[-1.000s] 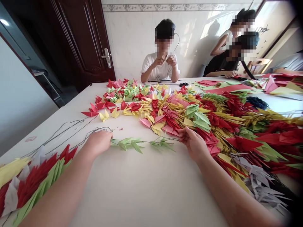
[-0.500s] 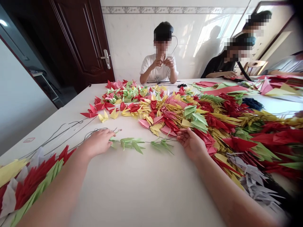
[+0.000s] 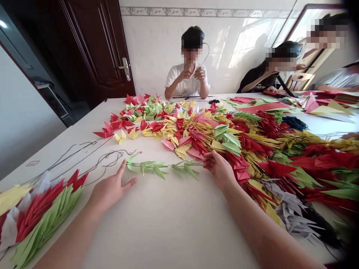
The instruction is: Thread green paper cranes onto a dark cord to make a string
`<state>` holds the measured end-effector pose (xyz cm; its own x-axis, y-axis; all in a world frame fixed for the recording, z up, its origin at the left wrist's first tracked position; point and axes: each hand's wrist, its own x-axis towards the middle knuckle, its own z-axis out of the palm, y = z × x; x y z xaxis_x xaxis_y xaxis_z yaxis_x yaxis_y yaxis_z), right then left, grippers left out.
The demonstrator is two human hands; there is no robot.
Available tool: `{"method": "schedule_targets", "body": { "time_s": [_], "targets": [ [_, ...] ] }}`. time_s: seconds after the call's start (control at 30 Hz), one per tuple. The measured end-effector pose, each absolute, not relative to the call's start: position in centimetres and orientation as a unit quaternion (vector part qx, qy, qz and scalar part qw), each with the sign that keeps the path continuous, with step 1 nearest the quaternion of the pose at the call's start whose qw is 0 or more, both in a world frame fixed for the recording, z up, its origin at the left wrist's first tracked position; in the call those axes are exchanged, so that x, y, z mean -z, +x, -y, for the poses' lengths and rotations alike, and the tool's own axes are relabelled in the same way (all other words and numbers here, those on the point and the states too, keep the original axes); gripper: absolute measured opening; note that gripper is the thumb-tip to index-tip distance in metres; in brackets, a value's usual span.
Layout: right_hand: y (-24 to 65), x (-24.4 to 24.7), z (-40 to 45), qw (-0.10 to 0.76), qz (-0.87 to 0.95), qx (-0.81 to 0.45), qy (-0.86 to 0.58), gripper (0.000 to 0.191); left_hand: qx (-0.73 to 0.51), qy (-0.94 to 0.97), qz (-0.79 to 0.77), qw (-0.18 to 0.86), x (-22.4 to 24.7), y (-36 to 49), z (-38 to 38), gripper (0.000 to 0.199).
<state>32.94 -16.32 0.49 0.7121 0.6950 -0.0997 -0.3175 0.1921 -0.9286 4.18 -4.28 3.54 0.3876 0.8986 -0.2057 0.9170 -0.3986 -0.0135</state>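
Several light green folded-paper cranes (image 3: 153, 167) lie strung in a row on a dark string between my two hands. My left hand (image 3: 110, 188) is at the left end of the row, open, with index finger and thumb apart. The index fingertip is close beside the leftmost crane; whether it touches is hard to tell. At the right end, my right hand (image 3: 218, 170) has its fingers pinched on the string, next to a large heap of folded-paper cranes (image 3: 196, 129) in red, yellow, pink and green.
Bundles of green, red and white cranes (image 3: 47, 213) lie at the left by my forearm. Loose black strings (image 3: 103, 158) trail across the white table (image 3: 168, 231). Across it a person (image 3: 186, 80) in white holds something small; other people sit at the right.
My left hand has moved down and left, off the string, and its fingers have opened. My right hand has shifted slightly left. The person at far right has moved further right.
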Motion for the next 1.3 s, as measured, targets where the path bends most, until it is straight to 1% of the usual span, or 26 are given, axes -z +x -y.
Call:
{"method": "schedule_targets", "body": {
  "time_s": [0.13, 0.23, 0.3, 0.4, 0.5, 0.6, 0.73, 0.8, 0.9, 1.03, 1.17, 1.3],
  "targets": [
    [33.2, -0.5, 16.4, 0.754, 0.175, -0.322, -0.546, 0.031, 0.078, 0.834, -0.544, 0.046, -3.6, 3.9, 4.0, 0.080],
    [33.3, -0.6, 16.4, 0.752, 0.176, -0.327, -0.545, 0.031, 0.045, 0.842, -0.537, 0.012, -4.3, 4.7, 5.2, 0.084],
    [33.1, -0.7, 16.4, 0.747, 0.176, -0.334, -0.547, 0.031, 0.035, 0.859, -0.511, -0.004, -4.6, 5.8, 6.2, 0.083],
    [32.9, -0.8, 16.4, 0.740, 0.177, -0.345, -0.549, 0.031, 0.084, 0.873, -0.481, 0.014, -4.3, 7.3, 6.9, 0.080],
    [32.8, -1.0, 16.4, 0.741, 0.179, -0.346, -0.546, 0.030, 0.126, 0.860, -0.494, 0.023, -4.0, 7.9, 6.7, 0.079],
    [32.8, -1.1, 16.3, 0.742, 0.183, -0.345, -0.544, 0.030, 0.109, 0.862, -0.495, 0.009, -4.7, 8.3, 7.0, 0.083],
    [32.8, -1.1, 16.2, 0.741, 0.189, -0.348, -0.542, 0.032, 0.078, 0.891, -0.447, -0.013, -5.8, 10.0, 8.6, 0.085],
    [32.8, -1.1, 16.2, 0.741, 0.190, -0.348, -0.542, 0.032, 0.085, 0.898, -0.431, -0.009, -5.5, 11.0, 9.0, 0.082],
    [32.9, -1.1, 16.3, 0.743, 0.193, -0.346, -0.540, 0.032, 0.120, 0.885, -0.449, 0.014, -4.6, 11.9, 8.8, 0.078],
    [32.9, -1.2, 16.3, 0.744, 0.198, -0.344, -0.538, 0.031, 0.111, 0.883, -0.456, 0.012, -4.9, 12.7, 9.2, 0.079],
    [32.7, -1.2, 16.2, 0.736, 0.207, -0.346, -0.544, 0.031, 0.077, 0.919, -0.386, 0.014, -5.3, 14.8, 10.8, 0.082],
    [32.9, -1.0, 16.1, 0.739, 0.209, -0.338, -0.544, 0.033, 0.109, 0.921, -0.372, 0.024, -4.1, 16.8, 11.5, 0.077]
  ]
}}
